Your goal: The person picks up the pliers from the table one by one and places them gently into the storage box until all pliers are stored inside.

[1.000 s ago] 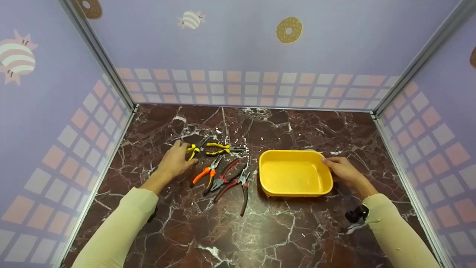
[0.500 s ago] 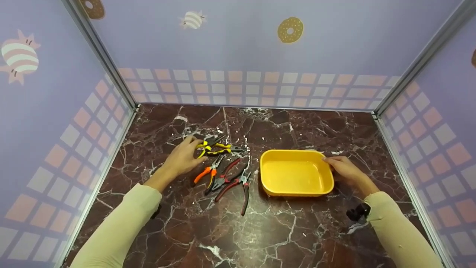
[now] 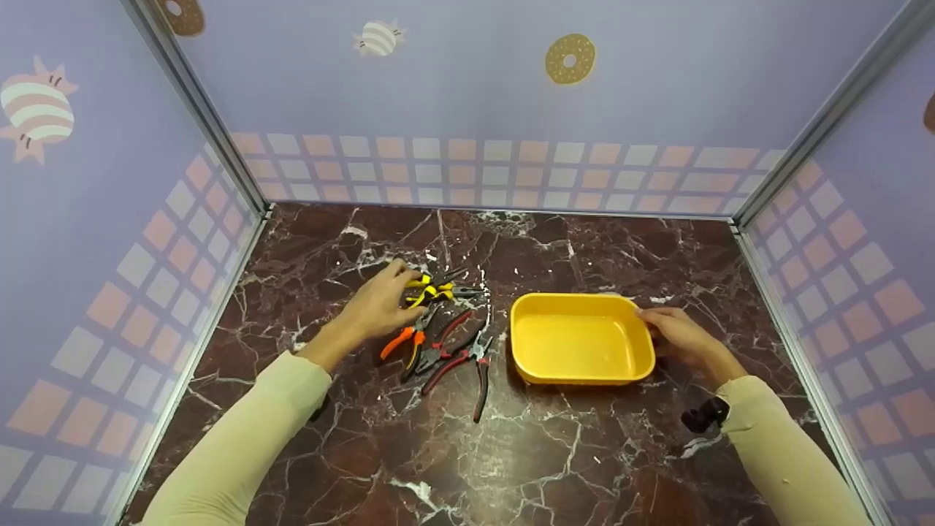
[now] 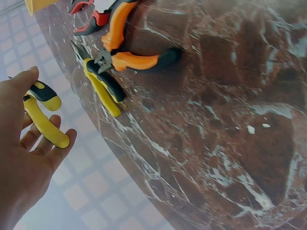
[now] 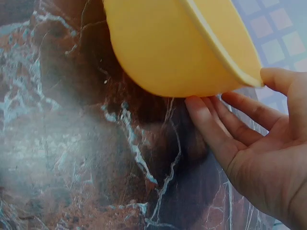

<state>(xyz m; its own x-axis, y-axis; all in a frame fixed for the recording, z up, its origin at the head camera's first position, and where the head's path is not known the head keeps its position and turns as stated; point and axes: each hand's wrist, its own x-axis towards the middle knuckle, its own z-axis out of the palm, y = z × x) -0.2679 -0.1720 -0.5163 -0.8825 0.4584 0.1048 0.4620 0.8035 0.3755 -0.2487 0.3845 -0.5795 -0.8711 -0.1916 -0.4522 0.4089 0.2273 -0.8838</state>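
**Pliers in L hand, yel box steadied by R**

L hand (image 3: 381,301): thumb & fingers pinch the held pliers (image 4: 45,125), yel/blk, by handles. Jaws point away from palm, toward R; prob. taken so as handles give cushioned purchase & keep fingertips off metal. Prob. clear of marble tabletop (image 3: 504,467).

Next, orange pliers (image 3: 418,337): flat on tabletop, handles splayed twd person, so easy to take by handle end. Loose yel pliers (image 4: 100,90) lie just beyond, jaws to R; head view overlaps them w/ held pr, but left wrist view shows a gap b/w.

Then 2 red/blk prs, crowded: inner red pliers (image 3: 440,352) w/ handles away from person, outer red pliers (image 3: 478,353) w/ handles spread twd person. Overlap or mere contact? Can't tell. Opposed lie prob. just a loose heap, not sorted.

Yel box (image 3: 577,347) R of all pliers, mouth up. R hand (image 3: 683,336) grasps its R end: thumb on rim, fingertips at outer wall/underside. Prob. to steady it while leaving mouth uncovered.
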